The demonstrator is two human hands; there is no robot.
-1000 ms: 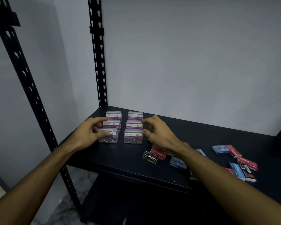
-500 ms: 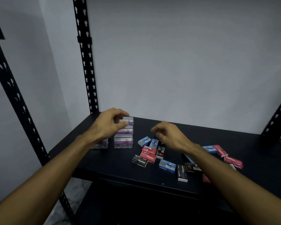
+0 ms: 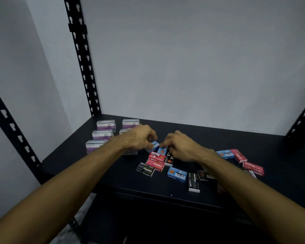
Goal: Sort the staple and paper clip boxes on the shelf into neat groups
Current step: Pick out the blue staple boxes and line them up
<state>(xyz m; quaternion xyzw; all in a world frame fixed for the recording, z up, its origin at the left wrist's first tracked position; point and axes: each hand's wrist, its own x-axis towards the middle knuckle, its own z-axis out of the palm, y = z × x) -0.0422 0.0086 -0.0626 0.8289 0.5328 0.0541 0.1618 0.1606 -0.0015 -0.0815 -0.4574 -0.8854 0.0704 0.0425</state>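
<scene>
With the clear paper clip boxes (image 3: 102, 136) already grouped far left on the shelf (image 3: 218, 138), the left hand (image 3: 139, 139) pinches a blue staple box (image 3: 154, 144) while the right hand (image 3: 180, 147) fingers another in the central jumble, which apparently next needs sorting by colour.

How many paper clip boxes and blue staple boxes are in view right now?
Paper clip boxes: 6
Blue staple boxes: 4
Total: 10
The arms cover part of the shelf, so more may be hidden.
</scene>
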